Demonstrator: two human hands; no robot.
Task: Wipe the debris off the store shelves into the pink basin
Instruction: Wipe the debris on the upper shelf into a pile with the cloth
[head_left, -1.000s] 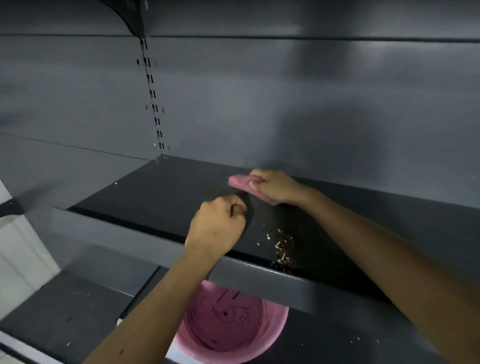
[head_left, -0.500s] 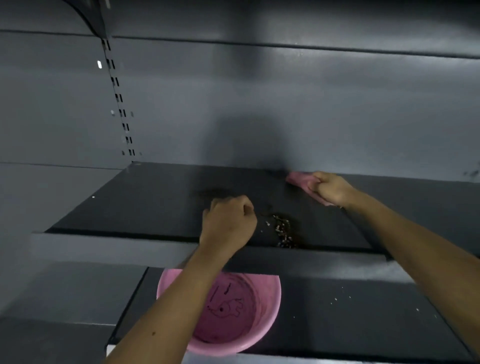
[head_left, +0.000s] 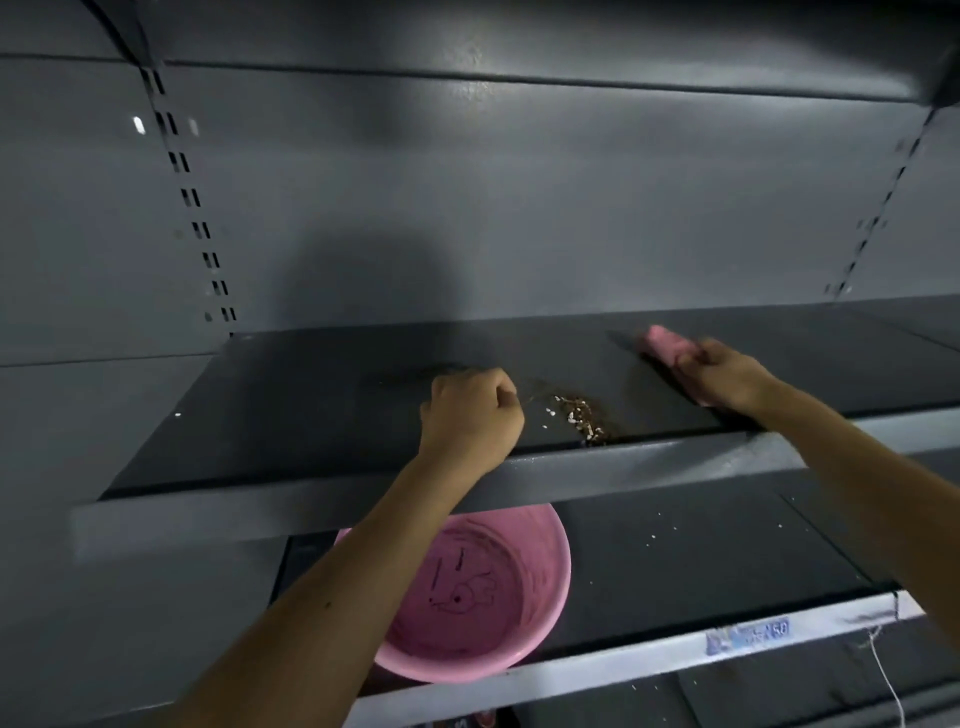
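Observation:
A small pile of brown and white debris (head_left: 579, 417) lies near the front edge of the dark upper shelf (head_left: 311, 415). My left hand (head_left: 470, 415) is curled into a fist on the shelf just left of the pile; I see nothing in it. My right hand (head_left: 727, 376) grips a pink cloth (head_left: 665, 340) and presses it on the shelf, behind and to the right of the debris. The pink basin (head_left: 558, 566) stands on the lower shelf (head_left: 701, 561), below the front edge and slightly left of the pile. My left forearm hides part of the basin.
A grey front lip (head_left: 649, 462) runs along the upper shelf's edge. White crumbs (head_left: 654, 535) are scattered on the lower shelf right of the basin. A blue price label (head_left: 748, 636) sits on the lower lip. Slotted uprights (head_left: 208, 249) line the grey back wall.
My right hand has slid the pink cloth to the right along the back of the shelf, away from my left fist. The left fist stayed beside the debris pile.

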